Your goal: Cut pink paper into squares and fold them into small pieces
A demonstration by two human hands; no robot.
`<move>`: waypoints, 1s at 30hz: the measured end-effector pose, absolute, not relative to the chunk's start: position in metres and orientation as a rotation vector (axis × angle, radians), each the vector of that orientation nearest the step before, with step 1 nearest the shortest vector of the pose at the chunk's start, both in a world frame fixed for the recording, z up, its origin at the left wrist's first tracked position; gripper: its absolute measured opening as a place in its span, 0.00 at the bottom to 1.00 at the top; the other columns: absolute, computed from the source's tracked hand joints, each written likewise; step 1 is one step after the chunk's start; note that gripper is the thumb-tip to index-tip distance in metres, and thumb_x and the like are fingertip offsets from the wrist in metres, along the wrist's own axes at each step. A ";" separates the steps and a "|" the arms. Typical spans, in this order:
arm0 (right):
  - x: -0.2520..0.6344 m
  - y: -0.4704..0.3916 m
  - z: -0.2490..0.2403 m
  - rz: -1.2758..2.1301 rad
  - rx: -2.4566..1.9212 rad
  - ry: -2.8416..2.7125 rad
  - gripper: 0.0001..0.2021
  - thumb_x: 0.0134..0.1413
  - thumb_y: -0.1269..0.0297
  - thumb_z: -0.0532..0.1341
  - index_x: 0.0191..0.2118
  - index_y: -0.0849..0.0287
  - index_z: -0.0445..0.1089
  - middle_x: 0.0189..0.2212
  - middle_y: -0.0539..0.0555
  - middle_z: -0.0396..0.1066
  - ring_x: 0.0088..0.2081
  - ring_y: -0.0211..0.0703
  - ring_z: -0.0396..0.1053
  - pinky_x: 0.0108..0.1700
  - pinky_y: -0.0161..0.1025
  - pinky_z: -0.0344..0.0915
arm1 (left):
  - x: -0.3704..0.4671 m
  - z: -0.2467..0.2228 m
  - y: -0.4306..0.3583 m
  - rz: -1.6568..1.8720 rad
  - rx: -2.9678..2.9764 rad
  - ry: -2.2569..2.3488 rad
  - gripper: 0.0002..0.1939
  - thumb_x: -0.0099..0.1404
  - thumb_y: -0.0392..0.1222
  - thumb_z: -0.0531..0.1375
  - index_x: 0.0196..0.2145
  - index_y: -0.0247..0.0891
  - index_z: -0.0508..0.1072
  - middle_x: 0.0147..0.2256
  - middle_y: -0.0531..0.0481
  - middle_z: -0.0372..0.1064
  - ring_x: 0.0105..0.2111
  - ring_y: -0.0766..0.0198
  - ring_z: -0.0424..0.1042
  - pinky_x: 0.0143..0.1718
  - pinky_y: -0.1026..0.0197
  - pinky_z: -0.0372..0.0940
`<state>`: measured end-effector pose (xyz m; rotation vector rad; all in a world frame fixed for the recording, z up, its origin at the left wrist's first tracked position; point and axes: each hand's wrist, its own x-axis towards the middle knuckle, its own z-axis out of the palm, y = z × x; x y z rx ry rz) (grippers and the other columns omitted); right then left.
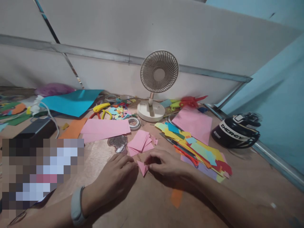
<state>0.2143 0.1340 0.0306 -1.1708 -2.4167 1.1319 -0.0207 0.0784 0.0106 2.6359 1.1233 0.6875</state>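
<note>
Pinching folded pink paper (142,168), the right hand (165,162) is occupying 3 o'clock; left hand (116,173), 9 o'clock, grip indeterminable.

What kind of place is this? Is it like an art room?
It looks like a paper-craft table, though I can't tell what room it's in. The clues are a small folded pink paper, a pile of colorful paper pieces and a roll of tape.
</note>
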 end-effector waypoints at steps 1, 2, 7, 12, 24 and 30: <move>0.215 0.134 0.030 1.139 -1.165 -2.424 0.11 0.49 0.78 0.62 0.38 0.57 0.74 0.37 0.50 0.74 0.39 0.40 0.69 0.38 0.34 0.63 | -0.020 0.011 0.078 0.698 2.625 1.125 0.09 0.69 0.32 0.51 0.38 0.40 0.71 0.38 0.47 0.70 0.35 0.57 0.65 0.38 0.53 0.59; 0.216 0.135 0.029 1.145 -1.155 -2.431 0.12 0.48 0.78 0.63 0.38 0.57 0.74 0.37 0.49 0.74 0.38 0.40 0.69 0.37 0.34 0.63 | -0.020 0.011 0.078 0.708 2.617 1.128 0.09 0.69 0.32 0.51 0.38 0.39 0.71 0.37 0.47 0.70 0.35 0.57 0.65 0.38 0.53 0.59; 0.215 0.134 0.021 1.196 -1.048 -2.358 0.02 0.52 0.72 0.67 0.31 0.58 0.76 0.31 0.48 0.72 0.37 0.40 0.68 0.38 0.34 0.62 | -0.020 0.012 0.078 0.712 2.591 1.152 0.12 0.72 0.36 0.50 0.37 0.38 0.72 0.35 0.46 0.69 0.33 0.57 0.65 0.36 0.54 0.58; 0.208 0.128 0.029 1.371 -1.078 -2.048 0.03 0.54 0.69 0.68 0.30 0.60 0.76 0.27 0.49 0.71 0.28 0.35 0.65 0.31 0.32 0.61 | -0.019 0.018 0.073 0.730 2.146 1.134 0.12 0.70 0.48 0.57 0.35 0.37 0.74 0.33 0.48 0.70 0.31 0.61 0.65 0.33 0.59 0.59; 0.201 0.103 0.022 1.227 -0.713 -2.231 0.06 0.60 0.67 0.62 0.37 0.56 0.79 0.33 0.52 0.74 0.37 0.40 0.70 0.40 0.36 0.65 | -0.005 0.001 0.066 0.667 1.078 0.694 0.14 0.63 0.49 0.68 0.37 0.33 0.79 0.35 0.46 0.76 0.37 0.58 0.74 0.43 0.56 0.67; 0.200 0.108 0.029 1.206 -0.952 -2.076 0.09 0.60 0.61 0.62 0.43 0.61 0.71 0.28 0.49 0.70 0.27 0.36 0.64 0.28 0.32 0.60 | -0.006 0.001 0.067 0.612 1.226 0.765 0.19 0.68 0.53 0.62 0.39 0.32 0.81 0.36 0.43 0.76 0.35 0.60 0.72 0.39 0.59 0.64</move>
